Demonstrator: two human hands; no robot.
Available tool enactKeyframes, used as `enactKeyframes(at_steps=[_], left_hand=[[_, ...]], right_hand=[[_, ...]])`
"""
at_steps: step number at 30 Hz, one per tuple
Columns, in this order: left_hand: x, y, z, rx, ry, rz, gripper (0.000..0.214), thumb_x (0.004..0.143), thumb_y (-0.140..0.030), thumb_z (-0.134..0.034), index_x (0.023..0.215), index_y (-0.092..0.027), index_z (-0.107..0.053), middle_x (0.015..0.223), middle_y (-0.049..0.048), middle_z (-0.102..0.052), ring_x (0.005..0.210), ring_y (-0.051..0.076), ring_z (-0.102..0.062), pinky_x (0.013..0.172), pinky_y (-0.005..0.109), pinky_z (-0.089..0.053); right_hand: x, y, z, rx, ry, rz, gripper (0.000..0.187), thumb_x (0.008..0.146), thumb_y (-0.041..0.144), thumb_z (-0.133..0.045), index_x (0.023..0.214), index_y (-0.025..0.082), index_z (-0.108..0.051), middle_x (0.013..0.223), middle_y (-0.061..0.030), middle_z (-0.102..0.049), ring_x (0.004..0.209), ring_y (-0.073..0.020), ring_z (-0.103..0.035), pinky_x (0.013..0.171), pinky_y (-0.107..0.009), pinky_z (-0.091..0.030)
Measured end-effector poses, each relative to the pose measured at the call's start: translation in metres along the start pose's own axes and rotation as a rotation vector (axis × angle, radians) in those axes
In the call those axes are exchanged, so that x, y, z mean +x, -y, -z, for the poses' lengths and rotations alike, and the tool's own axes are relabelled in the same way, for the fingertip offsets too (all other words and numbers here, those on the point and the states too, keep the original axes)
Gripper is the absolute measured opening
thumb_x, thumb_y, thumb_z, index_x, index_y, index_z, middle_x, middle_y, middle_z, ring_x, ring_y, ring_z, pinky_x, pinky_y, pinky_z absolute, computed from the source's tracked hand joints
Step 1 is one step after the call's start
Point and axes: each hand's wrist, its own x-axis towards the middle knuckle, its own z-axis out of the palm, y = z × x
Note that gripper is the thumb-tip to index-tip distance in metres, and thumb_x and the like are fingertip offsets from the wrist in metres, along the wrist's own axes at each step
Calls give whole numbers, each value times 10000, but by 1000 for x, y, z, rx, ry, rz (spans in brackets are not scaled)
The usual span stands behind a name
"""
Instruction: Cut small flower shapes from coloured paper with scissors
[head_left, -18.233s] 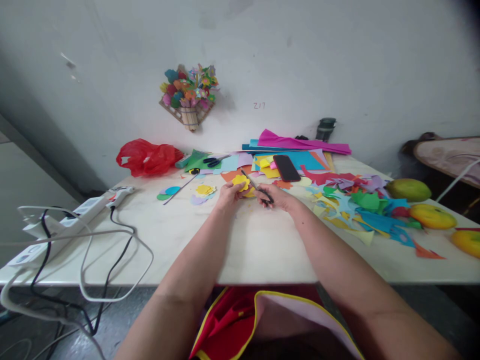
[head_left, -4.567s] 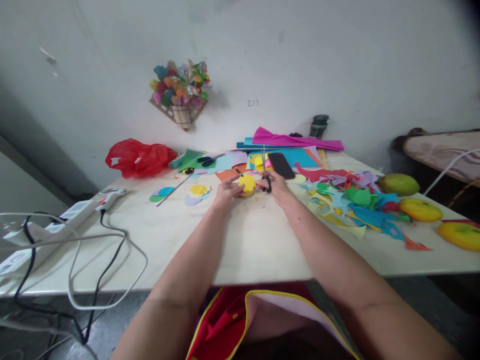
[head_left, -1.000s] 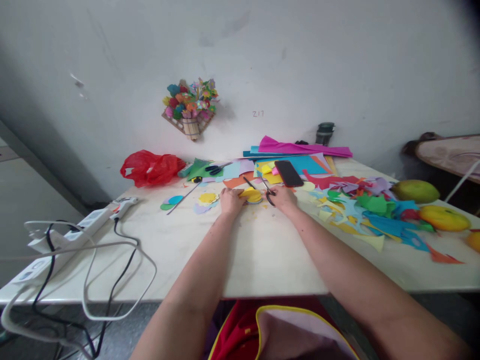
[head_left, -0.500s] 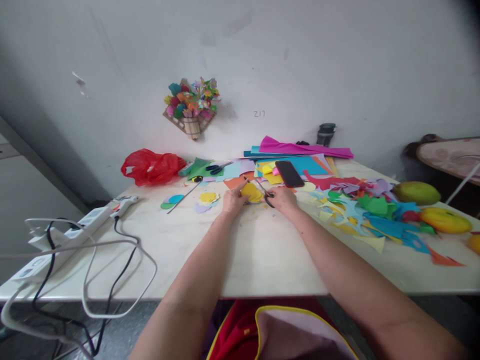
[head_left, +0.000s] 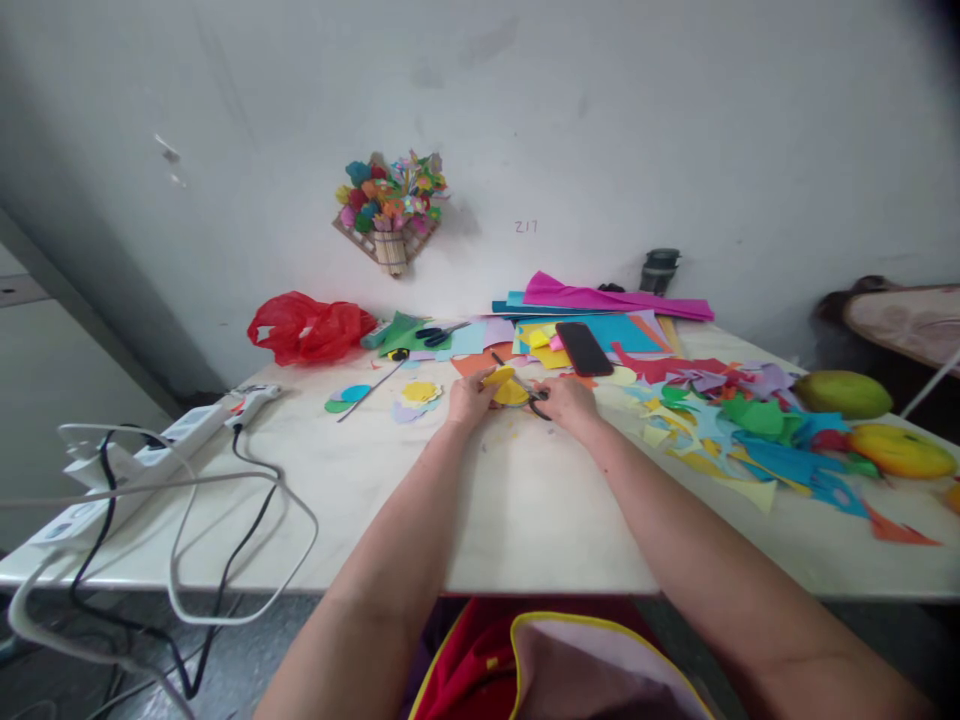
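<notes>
My left hand (head_left: pixel 469 397) pinches a small yellow paper cutout (head_left: pixel 510 390) over the white table (head_left: pixel 510 500). My right hand (head_left: pixel 570 400) grips black-handled scissors (head_left: pixel 525 392), their blades reaching into the yellow paper. Both hands are closed and nearly touch, at the far middle of the table. A finished yellow cutout (head_left: pixel 420 392) lies just left of my left hand, beside blue and green paper circles (head_left: pixel 345 397).
Coloured paper scraps (head_left: pixel 750 430) cover the right side, with mangoes (head_left: pixel 844 393) beyond. A black phone (head_left: pixel 583 347) rests on stacked paper sheets (head_left: pixel 600 310). A red plastic bag (head_left: pixel 307 325), second scissors (head_left: pixel 439 332), power strips and cables (head_left: pixel 150 460) lie left. A paper flower decoration (head_left: pixel 390 200) hangs on the wall.
The hands have stayed at the same spot; the yellow paper has turned slightly in my left hand and the scissors have shifted a little against it.
</notes>
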Motion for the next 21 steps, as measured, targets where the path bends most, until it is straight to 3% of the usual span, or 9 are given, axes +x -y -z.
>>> enactKeyframes(at_steps=[4, 12, 16, 19, 21], left_hand=[[-2, -7, 0, -190, 1, 66, 587, 797, -153, -684, 1372, -215, -583, 573, -17, -668, 508, 159, -661, 557, 248, -540], [-5, -12, 1, -304, 120, 62, 629, 773, -194, -718, 1383, -154, -569, 503, -11, -634, 447, 152, -617, 482, 229, -499], [-6, -13, 1, -303, 186, 88, 638, 745, -249, -758, 1351, -138, -595, 530, 4, -653, 432, 151, -604, 451, 223, -470], [-8, -16, 2, -282, 215, 78, 632, 744, -247, -756, 1343, -120, -596, 524, 2, -649, 420, 144, -590, 445, 220, -461], [-9, -18, 2, -246, 236, 54, 608, 748, -230, -749, 1327, -109, -607, 500, -9, -630, 416, 137, -578, 451, 216, -457]], right_hand=[[0, 0, 1, 24, 38, -9, 436, 714, 457, -738, 1109, 272, -754, 1115, -72, -740, 1058, -266, -659, 750, -288, -468], [6, -6, -5, 141, 6, 57, 392, 697, 336, -740, 1076, 241, -757, 1220, -85, -665, 1050, -249, -647, 752, -276, -479], [13, -12, -15, 310, -179, 123, 301, 779, 242, -657, 1067, 218, -742, 1121, -80, -702, 926, -216, -661, 773, -302, -501], [20, -15, -24, 488, -339, 293, 400, 754, 254, -708, 1151, 205, -701, 1105, -89, -701, 841, -196, -654, 796, -333, -522], [26, -15, -31, 586, -401, 404, 387, 718, 254, -744, 1102, 216, -715, 1138, -99, -691, 924, -220, -655, 816, -357, -531]])
